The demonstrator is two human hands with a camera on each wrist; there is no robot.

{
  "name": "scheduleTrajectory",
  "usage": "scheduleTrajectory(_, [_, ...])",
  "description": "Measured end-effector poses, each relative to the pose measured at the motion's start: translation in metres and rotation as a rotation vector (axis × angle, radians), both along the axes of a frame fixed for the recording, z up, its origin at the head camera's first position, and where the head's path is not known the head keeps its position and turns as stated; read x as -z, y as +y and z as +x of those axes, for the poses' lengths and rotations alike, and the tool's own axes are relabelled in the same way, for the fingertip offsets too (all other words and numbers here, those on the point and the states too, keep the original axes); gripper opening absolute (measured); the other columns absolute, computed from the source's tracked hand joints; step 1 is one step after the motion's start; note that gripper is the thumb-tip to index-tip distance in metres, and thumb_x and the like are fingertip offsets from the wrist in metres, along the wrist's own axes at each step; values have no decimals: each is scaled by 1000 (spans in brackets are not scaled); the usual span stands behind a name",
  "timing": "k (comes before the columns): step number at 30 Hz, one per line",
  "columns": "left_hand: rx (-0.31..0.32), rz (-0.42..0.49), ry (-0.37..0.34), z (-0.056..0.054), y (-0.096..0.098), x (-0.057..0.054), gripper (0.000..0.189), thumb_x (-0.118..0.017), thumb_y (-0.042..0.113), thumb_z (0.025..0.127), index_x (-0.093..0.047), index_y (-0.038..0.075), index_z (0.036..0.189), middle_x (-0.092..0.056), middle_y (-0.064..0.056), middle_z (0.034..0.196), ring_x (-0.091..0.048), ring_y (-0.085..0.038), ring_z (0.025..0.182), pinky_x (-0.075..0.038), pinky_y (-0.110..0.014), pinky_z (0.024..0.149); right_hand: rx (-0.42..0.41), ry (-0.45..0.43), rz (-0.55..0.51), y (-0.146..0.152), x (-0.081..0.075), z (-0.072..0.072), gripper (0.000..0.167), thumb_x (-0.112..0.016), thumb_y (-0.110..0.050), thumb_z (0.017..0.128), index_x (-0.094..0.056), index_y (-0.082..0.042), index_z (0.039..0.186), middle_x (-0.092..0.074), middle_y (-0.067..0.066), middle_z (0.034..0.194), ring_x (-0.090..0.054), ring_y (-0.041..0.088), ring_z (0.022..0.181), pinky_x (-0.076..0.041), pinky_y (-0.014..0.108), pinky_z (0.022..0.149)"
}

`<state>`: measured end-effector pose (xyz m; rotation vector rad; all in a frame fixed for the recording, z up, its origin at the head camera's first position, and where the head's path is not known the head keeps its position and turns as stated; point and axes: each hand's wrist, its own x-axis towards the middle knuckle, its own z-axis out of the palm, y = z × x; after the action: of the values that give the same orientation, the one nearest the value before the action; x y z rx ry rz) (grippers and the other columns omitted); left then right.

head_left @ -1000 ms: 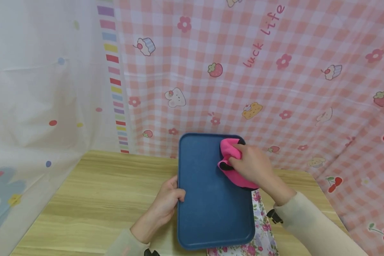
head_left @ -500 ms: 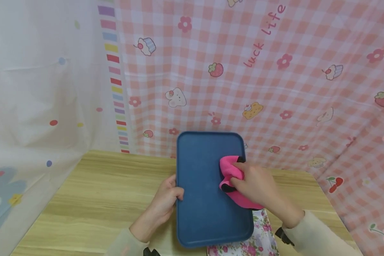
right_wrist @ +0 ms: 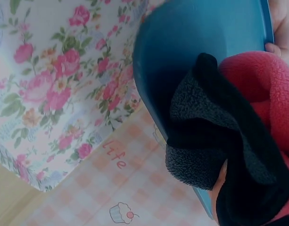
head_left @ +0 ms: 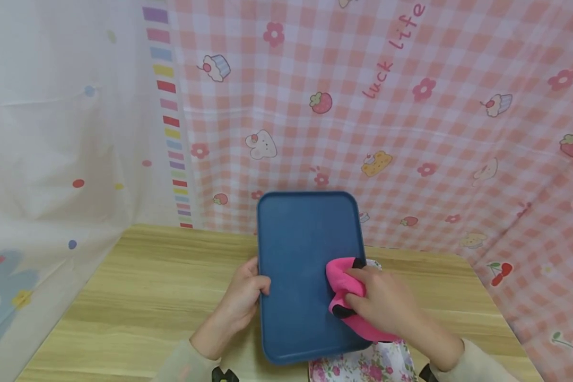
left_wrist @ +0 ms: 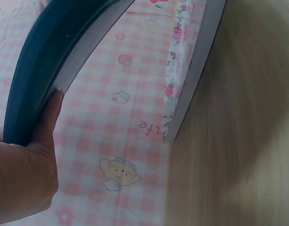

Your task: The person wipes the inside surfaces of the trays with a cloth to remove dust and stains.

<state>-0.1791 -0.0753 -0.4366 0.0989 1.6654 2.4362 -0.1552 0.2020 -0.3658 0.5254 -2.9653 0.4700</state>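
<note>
A blue rectangular tray (head_left: 301,239) is held up at a tilt above the table. My left hand (head_left: 243,294) grips its left edge, thumb over the rim; the left wrist view has that hand (left_wrist: 26,174) around the tray's edge (left_wrist: 28,84). My right hand (head_left: 387,300) holds a bunched pink cloth (head_left: 341,276) with black edging against the tray's right side. In the right wrist view the cloth (right_wrist: 257,80) also shows a dark grey fleecy face and covers most of the fingers.
Beneath the tray lies a flat floral-patterned piece (head_left: 353,369) on the wooden table (head_left: 162,297); its white rim (left_wrist: 196,70) stands in the left wrist view. Pink checked curtain (head_left: 286,122) hangs behind the table, with a white dotted curtain (head_left: 52,143) at left.
My right hand has slid the cloth down along the tray's right side, toward me. The tray has shifted slightly left and up in the view, with my left hand still gripping it.
</note>
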Motion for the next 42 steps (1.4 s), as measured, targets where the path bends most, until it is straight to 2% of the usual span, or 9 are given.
scheduleTrajectory(8, [-18,-1,-1,-1,-2,-1,77,-42,-14,58,-56,-11,133,-66,-15,126,-62,-22,102,-50,-29,84,-20,-47,-23,3,10,14,20,-78,-21,85,-77,-19,104,-53,-12,72,-48,8,63,-39,28,55])
scheduleTrajectory(16, [-34,6,-1,-2,-5,-2,76,-42,-14,59,-56,-10,133,-66,-13,125,-62,-22,103,-50,-29,85,-43,-61,-30,10,19,27,24,-79,-22,83,-78,-20,108,-62,-14,83,-50,4,69,-41,25,58])
scheduleTrajectory(24, [-62,-8,10,-3,-7,-5,80,-43,-14,59,-56,-8,138,-63,-15,132,-60,-23,108,-49,-29,87,-29,-146,-6,16,25,32,32,-80,-24,83,-79,-17,114,-68,-11,92,-54,6,73,-42,27,60])
scheduleTrajectory(28, [-66,-2,12,-3,-8,-5,83,-42,-15,60,-54,-7,141,-61,-17,138,-60,-23,111,-49,-29,89,-46,-158,7,24,28,34,34,-80,-25,83,-79,-16,116,-67,-11,89,-52,5,72,-43,27,62])
scheduleTrajectory(35, [-74,-20,14,-1,-16,-7,84,-43,-14,59,-54,-6,143,-60,-17,139,-59,-24,113,-48,-30,90,1,-216,1,36,26,36,37,-81,-24,84,-78,-15,119,-67,-9,90,-53,8,75,-43,28,63])
scheduleTrajectory(39, [-74,-47,14,1,-24,-11,85,-43,-13,60,-53,-6,144,-60,-19,139,-59,-24,113,-49,-29,89,72,-246,-54,47,22,36,33,-82,-22,83,-78,-15,115,-64,-7,88,-53,11,74,-42,28,61])
scheduleTrajectory(42, [-62,-41,4,0,-31,-13,84,-42,-13,59,-51,-8,143,-61,-18,135,-60,-24,110,-50,-30,87,122,-220,-73,58,19,34,33,-83,-21,82,-78,-13,113,-65,-4,88,-52,13,72,-42,29,59])
